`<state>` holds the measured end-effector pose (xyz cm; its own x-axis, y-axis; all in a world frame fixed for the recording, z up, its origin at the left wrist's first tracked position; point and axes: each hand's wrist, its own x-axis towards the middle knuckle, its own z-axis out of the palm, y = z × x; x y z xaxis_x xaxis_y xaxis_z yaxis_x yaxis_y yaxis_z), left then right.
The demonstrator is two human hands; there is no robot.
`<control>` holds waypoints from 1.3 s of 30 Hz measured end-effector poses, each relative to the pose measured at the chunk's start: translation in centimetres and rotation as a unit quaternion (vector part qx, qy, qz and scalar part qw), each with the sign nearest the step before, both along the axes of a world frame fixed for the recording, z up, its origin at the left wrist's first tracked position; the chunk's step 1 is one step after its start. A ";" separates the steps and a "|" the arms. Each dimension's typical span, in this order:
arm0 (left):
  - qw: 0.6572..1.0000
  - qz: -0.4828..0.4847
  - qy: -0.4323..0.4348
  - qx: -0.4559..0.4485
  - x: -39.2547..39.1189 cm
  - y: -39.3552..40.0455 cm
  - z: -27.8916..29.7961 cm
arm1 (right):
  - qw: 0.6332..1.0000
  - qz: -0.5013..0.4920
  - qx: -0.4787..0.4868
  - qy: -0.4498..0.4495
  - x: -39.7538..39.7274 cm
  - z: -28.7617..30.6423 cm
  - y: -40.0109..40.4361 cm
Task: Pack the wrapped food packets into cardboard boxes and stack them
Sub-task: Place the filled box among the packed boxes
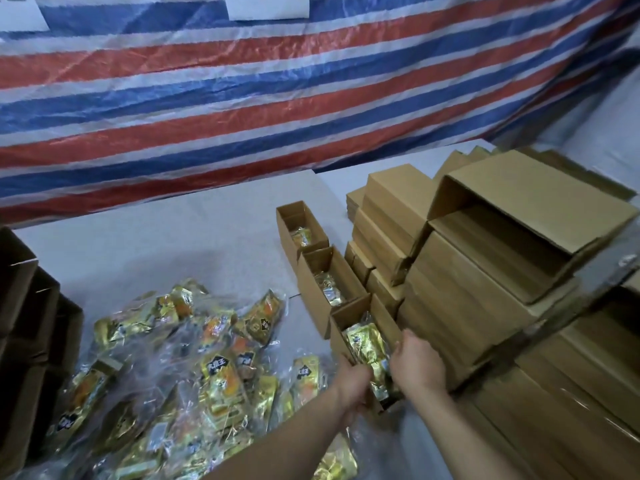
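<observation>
We hold the nearest open box [349, 336] between both hands: our left hand [351, 384] curls round its near left wall, and our right hand [417, 365] grips its right side, fingers bent over the edge beside the taller carton [464, 306]. Inside this box lies a gold packet [367, 344], its shiny wrapper showing between our two hands. Two more open boxes stand in a row beyond it on the grey table [156, 230]: the middle box [318, 282] with a packet in its bottom, and the far box [294, 223], which also holds one. To the left of this row, a loose heap of gold and orange packets [194, 358] sprawls over clear plastic on the table, just beside our left forearm. To the right, closed brown boxes [388, 209] are stacked in several layers, and behind the taller carton a large carton [540, 199] lies tipped with its mouth open toward us. At the left edge stand dark open cartons [24, 306], partly out of view. Behind the table hangs a red, white and blue striped tarpaulin [277, 98], with white paper sheets [266, 6] fixed near its top.
</observation>
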<state>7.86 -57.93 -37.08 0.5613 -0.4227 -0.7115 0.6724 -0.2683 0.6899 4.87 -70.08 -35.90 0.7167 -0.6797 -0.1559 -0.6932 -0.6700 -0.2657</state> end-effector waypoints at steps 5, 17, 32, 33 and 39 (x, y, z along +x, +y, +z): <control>1.000 0.014 0.018 0.003 1.2 -1.2 -1.0 | 1.000 0.010 0.002 0.014 1.4 -1.7 -1.3; 1.000 0.018 -0.015 -0.021 1.6 -1.2 -3.7 | 0.999 0.011 0.038 0.010 1.8 -5.2 -1.5; 0.975 -0.096 -0.175 0.096 6.1 6.2 -1.9 | 0.998 0.061 0.007 0.001 3.3 -1.8 -1.1; 0.969 -0.101 -0.201 0.106 6.4 7.5 -1.6 | 0.998 0.065 -0.005 -0.006 3.5 -1.3 -0.9; 0.941 -0.071 -0.294 0.152 7.5 15.7 1.0 | 0.989 0.112 -0.024 -0.093 5.2 2.2 2.4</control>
<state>15.34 -42.27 -36.04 0.8484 -0.3513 -0.3959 0.1406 -0.5715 0.8085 10.03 -67.65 -33.71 0.8630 -0.5047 0.0216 -0.4684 -0.8156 -0.3397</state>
